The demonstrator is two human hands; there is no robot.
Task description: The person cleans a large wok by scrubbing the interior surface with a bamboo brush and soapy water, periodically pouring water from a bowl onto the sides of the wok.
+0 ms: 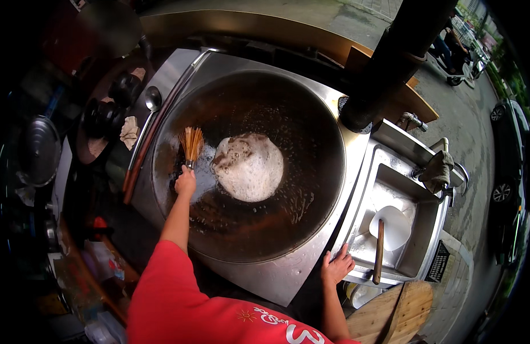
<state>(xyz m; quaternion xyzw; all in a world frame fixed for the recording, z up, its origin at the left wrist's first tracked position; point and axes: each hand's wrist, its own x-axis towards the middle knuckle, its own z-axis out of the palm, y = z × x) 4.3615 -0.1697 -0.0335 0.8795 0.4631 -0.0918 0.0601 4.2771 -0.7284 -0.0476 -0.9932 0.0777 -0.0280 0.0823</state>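
A large, round, dark wok [311, 212] is set into a steel stove top. My left hand [186, 182] is closed around the handle of a bamboo wok brush [191, 143], whose bristles point away from me over the left side of the wok. Just right of the brush, whitish foamy liquid [253, 172] pools in the wok's bottom. My right hand [338, 265] rests with fingers apart at the near left edge of the steel sink [365, 178], holding nothing.
A white ladle with a wooden handle [379, 246] leans in the sink, near a tap with a cloth [437, 172] over it. Left of the wok lie a long-handled metal ladle [153, 98] and a long rod [162, 114]. A wooden lid [411, 309] lies near right; a black pipe [391, 63] rises behind.
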